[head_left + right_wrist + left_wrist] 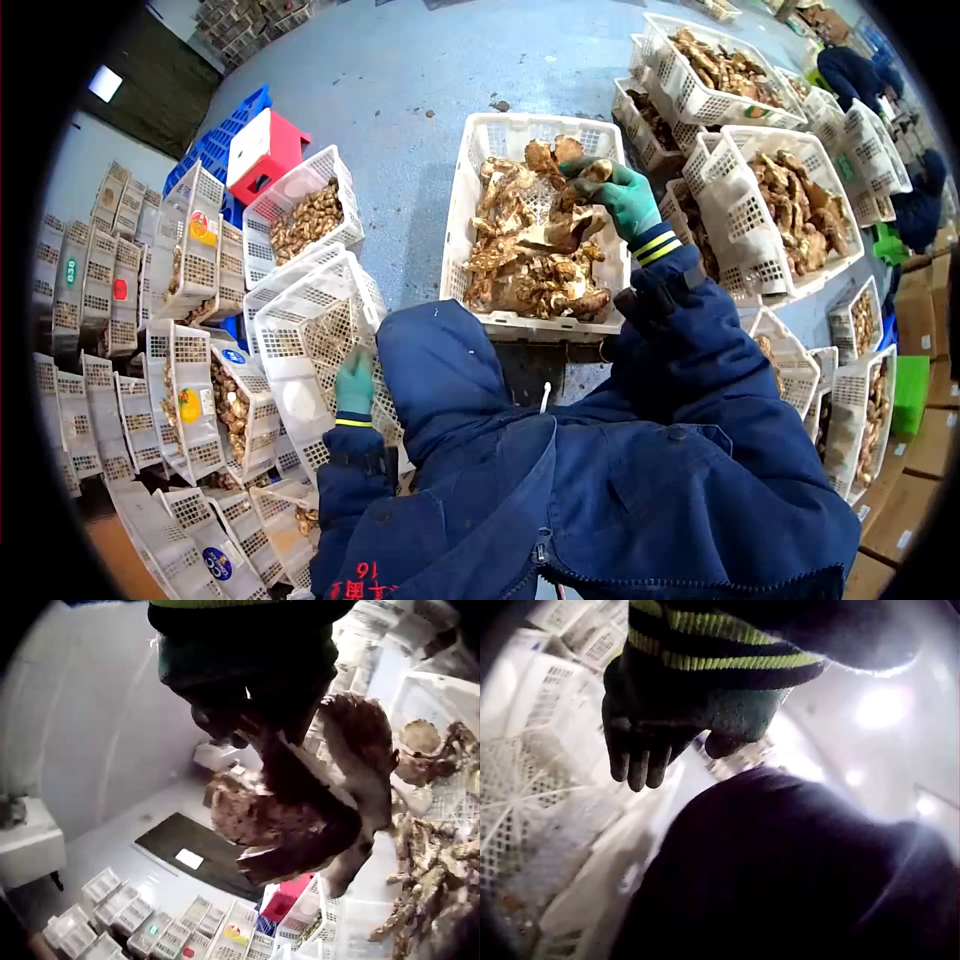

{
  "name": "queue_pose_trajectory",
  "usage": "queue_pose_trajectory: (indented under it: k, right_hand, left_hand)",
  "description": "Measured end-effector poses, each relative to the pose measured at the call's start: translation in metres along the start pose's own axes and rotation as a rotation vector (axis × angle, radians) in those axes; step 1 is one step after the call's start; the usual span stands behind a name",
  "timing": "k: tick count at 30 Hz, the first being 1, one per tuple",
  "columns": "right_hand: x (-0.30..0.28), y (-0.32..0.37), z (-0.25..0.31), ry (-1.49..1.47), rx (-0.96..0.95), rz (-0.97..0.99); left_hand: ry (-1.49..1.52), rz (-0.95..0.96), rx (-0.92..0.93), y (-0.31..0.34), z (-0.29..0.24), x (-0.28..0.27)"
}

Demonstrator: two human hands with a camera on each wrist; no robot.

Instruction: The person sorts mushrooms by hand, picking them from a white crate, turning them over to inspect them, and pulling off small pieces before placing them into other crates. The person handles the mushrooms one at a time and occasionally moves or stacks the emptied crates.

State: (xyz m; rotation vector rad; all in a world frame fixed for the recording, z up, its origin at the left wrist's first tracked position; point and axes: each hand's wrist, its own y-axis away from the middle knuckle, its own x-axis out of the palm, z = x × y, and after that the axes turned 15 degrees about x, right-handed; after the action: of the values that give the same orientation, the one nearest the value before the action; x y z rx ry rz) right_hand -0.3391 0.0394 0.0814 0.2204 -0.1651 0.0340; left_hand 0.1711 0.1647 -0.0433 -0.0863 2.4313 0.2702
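Dark blue coat (640, 480) cloth fills the space nearest the head camera, with a bent knee (435, 360) pushing forward between the arms. Gloved in green, the right hand (630, 200) has its fingers curled round a large brown mushroom (300, 810), gripping it by one part while the broad, dark piece hangs free below them. That mushroom is over the white crate (500, 119) in front of the person; whether it touches the mushrooms (525, 285) heaped inside, I cannot tell. The left hand (355, 383) holds nothing: its fingers extend loosely downward over a second white crate (285, 405) beside the knee.

Farther out on the left, a crate holds smaller mushrooms (305, 220), next to a red and white stool (265, 155). Large pieces fill a crate (775, 290) on the right, and blue floor (420, 60) stretches ahead.

The likeliest trouble is with the held mushroom: gripped at one part only, it could swing, tear under its own weight or slip from the glove. Its uneven edges might also catch on the heap and snap or drag pieces out. With the knee so close to the second crate, a careless shift of the leg could knock it.
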Motion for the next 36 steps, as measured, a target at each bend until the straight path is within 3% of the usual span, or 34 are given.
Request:
queue_pose_trajectory:
  k: [1,2,3,5,6,7,8,10,11,12,13,15,18,19,21,23,25,28,31,32,33,34,35,36]
  right_hand:
    - [0.008,0.011,0.006,-0.046,-0.084,0.122]
    - [0.03,0.035,0.032,0.099,-0.247,0.218]
    - [0.047,0.055,0.052,0.341,-0.346,0.183]
    - [0.072,0.073,0.07,0.7,-0.771,0.222]
    - [0.084,0.084,0.079,0.838,-0.91,0.246]
    - [0.095,0.096,0.087,0.973,-1.051,0.261]
    - [0.105,0.113,0.091,1.047,-1.112,0.269]
    - [0.121,0.14,0.083,1.082,-1.156,0.305]
    - [0.123,0.149,0.079,1.064,-1.16,0.345]
    - [0.124,0.155,0.076,1.058,-1.158,0.35]
    - [0.123,0.16,0.07,1.049,-1.149,0.356]
    - [0.113,0.168,0.061,1.062,-1.09,0.344]
    - [0.093,0.183,0.043,0.899,-1.067,0.346]
    - [0.086,0.188,0.04,0.799,-1.04,0.369]
    - [0.066,0.202,0.04,0.798,-0.98,0.249]
    - [0.046,0.196,0.029,0.796,-0.861,0.11]
    - [0.029,0.187,0.011,0.748,-0.779,0.017]
    - [0.047,0.19,0.012,0.289,-0.234,0.042]
    - [0.099,0.187,0.029,-0.141,-0.046,0.239]
    - [0.111,0.184,0.031,-0.007,-0.121,0.195]
    - [0.115,0.181,0.029,0.129,-0.194,0.149]
    - [0.111,0.156,0.009,0.075,0.173,0.219]
    - [0.12,0.16,0.015,-0.133,-0.015,0.077]
    - [0.112,0.163,0.018,0.079,-0.072,0.06]
  left_hand:
    - [0.404,-0.186,0.214,0.008,-0.039,-0.004]
    - [0.54,-0.149,0.448,0.019,-0.091,-0.016]
    - [0.622,-0.057,0.418,0.028,-0.136,-0.025]
    - [0.828,0.287,0.56,0.048,-0.209,-0.022]
    - [0.709,0.448,0.715,0.062,-0.24,-0.017]
    - [1.005,0.587,0.485,0.061,-0.248,0.005]
    - [1.353,0.564,0.526,0.07,-0.249,0.024]
    - [0.932,0.423,0.58,0.044,-0.217,0.06]
    - [0.853,0.363,0.708,0.056,-0.24,0.055]
    - [0.77,0.29,0.828,0.069,-0.263,0.049]
    - [0.369,0.114,1.154,0.081,-0.274,0.043]
    - [1.174,0.361,0.506,0.083,-0.285,0.053]
    - [1.262,0.498,0.21,0.095,-0.311,0.048]
    - [1.24,0.404,0.228,0.088,-0.305,0.054]
    - [1.344,0.529,0.286,0.071,-0.297,0.051]
    - [0.934,0.109,0.43,0.083,-0.303,0.045]
    - [0.726,-0.028,0.535,0.095,-0.312,0.036]
    - [0.384,-0.175,0.894,0.092,-0.293,0.039]
    - [-0.31,-0.262,1.194,0.102,-0.307,0.038]
    - [-0.568,-0.288,1.267,0.109,-0.311,0.037]
    - [-0.558,-0.375,1.235,0.102,-0.298,0.047]
    - [-0.634,-0.389,1.294,0.097,-0.288,0.055]
    - [-0.711,-0.406,1.344,0.1,-0.291,0.058]
    - [-0.611,-0.279,1.234,0.105,-0.294,0.057]
